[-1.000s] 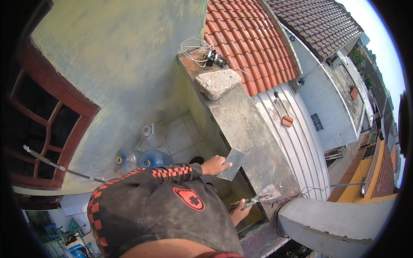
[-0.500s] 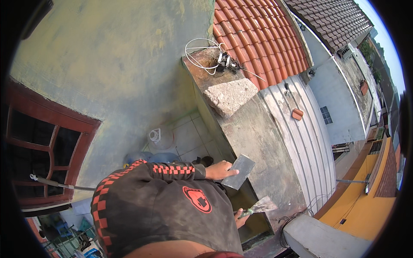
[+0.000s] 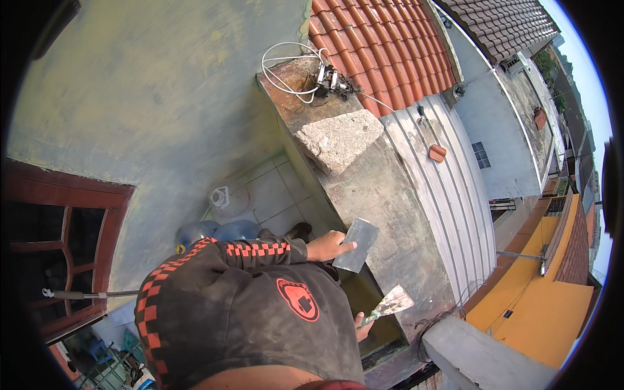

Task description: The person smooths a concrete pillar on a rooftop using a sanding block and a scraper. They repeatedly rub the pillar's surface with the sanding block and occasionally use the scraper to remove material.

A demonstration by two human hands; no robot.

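Note:
My left hand (image 3: 329, 246) is closed on a flat dark-grey rectangular plate (image 3: 359, 244), thumb lying on its face. The plate extends over the inner edge of the concrete ledge (image 3: 406, 244). Below it in the picture, my right hand (image 3: 363, 326) is wrapped round the greenish handle of a putty knife (image 3: 394, 303). Its wide, pale, stained blade points up and right, above the same ledge and apart from the plate. Part of the right hand is hidden behind my dark shirt.
A rough stone block (image 3: 339, 140) rests on the ledge, with a coiled white cable (image 3: 289, 91) beyond it. Orange roof tiles (image 3: 383, 52) and a corrugated metal roof (image 3: 442, 188) border the outer side. Blue water jugs (image 3: 237, 230) stand on the floor beside the wall.
The view has shifted slightly, so the surroundings sit further left and mostly higher. Both hands keep their holds; the putty knife blade tilts a little more upward.

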